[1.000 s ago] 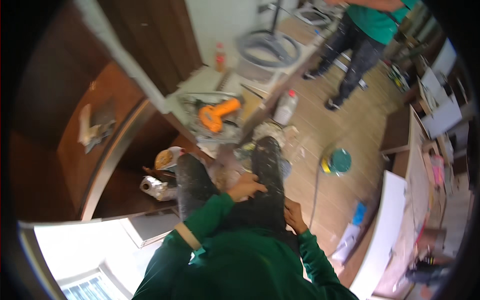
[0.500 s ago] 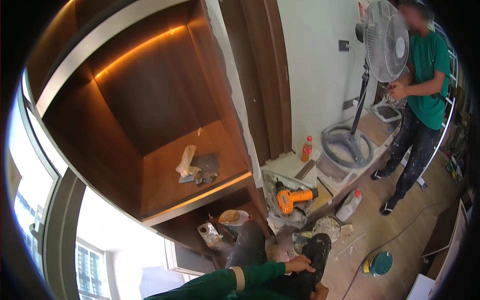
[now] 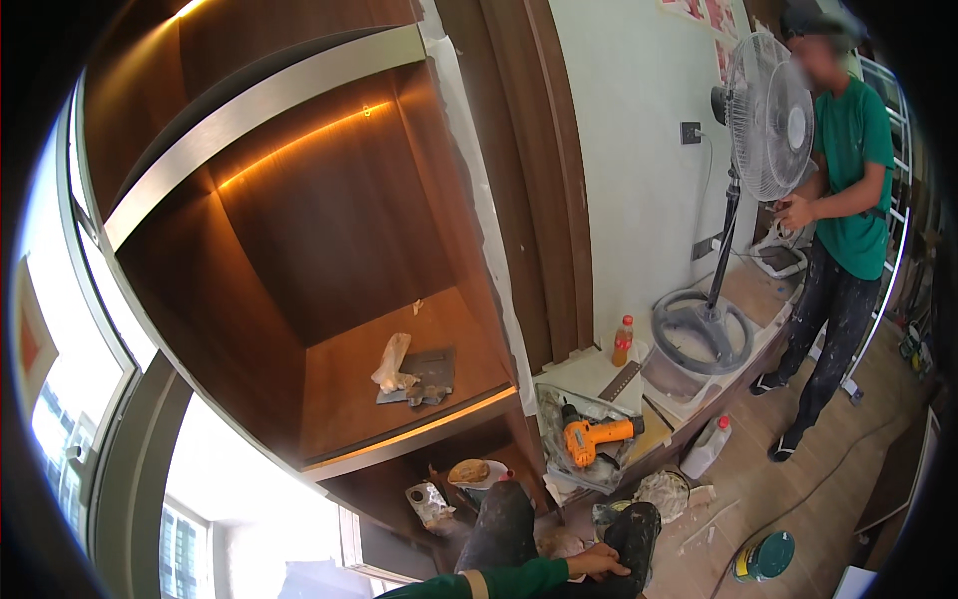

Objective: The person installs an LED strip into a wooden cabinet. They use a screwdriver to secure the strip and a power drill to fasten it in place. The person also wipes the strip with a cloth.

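Note:
My left hand (image 3: 597, 563), in a green sleeve with a beige band, reaches in from the lower edge. It lies over my dark, paint-spotted right trouser leg (image 3: 636, 534), fingers stretched and holding nothing that shows. My right hand is out of view. Just beyond my knees, a whitish crumpled bag or cloth (image 3: 663, 495) sits on the floor. An orange cordless drill (image 3: 591, 439) lies on a plastic-covered tray (image 3: 555, 397). Inside the low cabinet are a tub with brown material (image 3: 469, 472) and a stained white packet (image 3: 429, 505).
A lit wooden cabinet (image 3: 349, 270) holds a grey plate (image 3: 435, 367) and a crumpled plastic bag (image 3: 392, 361). A standing fan (image 3: 720, 250), a drink bottle (image 3: 623, 342), a white jug (image 3: 707, 446) and a green bucket (image 3: 765, 556) stand rightward. A co-worker (image 3: 853, 180) stands behind the fan.
The view has tilted upward, so the scene sits lower in the picture. My right hand, partly visible at the lower edge before, has left the view. My left hand stays on the leg.

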### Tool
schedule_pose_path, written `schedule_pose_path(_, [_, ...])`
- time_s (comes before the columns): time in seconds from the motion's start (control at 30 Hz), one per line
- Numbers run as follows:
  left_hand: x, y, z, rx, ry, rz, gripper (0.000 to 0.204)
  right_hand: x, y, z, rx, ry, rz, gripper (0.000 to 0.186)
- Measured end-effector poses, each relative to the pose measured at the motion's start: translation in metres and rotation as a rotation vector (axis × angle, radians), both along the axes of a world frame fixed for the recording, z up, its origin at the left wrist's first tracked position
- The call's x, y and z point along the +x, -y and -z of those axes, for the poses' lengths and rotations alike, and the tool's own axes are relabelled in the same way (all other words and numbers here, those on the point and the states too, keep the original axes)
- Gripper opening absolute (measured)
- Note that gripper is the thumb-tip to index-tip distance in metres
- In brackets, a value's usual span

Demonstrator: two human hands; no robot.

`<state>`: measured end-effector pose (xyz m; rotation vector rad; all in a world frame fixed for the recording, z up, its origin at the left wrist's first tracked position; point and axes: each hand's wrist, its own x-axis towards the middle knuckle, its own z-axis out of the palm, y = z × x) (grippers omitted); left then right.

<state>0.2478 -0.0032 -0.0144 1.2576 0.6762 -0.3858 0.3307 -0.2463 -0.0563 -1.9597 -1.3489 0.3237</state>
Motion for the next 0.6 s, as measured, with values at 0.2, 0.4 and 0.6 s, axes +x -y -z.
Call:
schedule_pose_path(0.2, [0.000,-0.015,-0.001,-0.160,0.010,-0.025,0.028,-0.002,0.001,-0.015,0.080,0.017,0.041,0.018])
schedule_pose_path(0.4, [-0.003,-0.008,0.018,-0.188,0.047,-0.003,0.036,-0.002,0.002,-0.015,0.126,-0.164,0.002,0.020])
schedule_pose_path(0.6, [0.010,0.002,0.010,-0.168,0.052,0.082,0.035,-0.008,-0.002,-0.018,-0.024,-0.168,0.147,0.016])
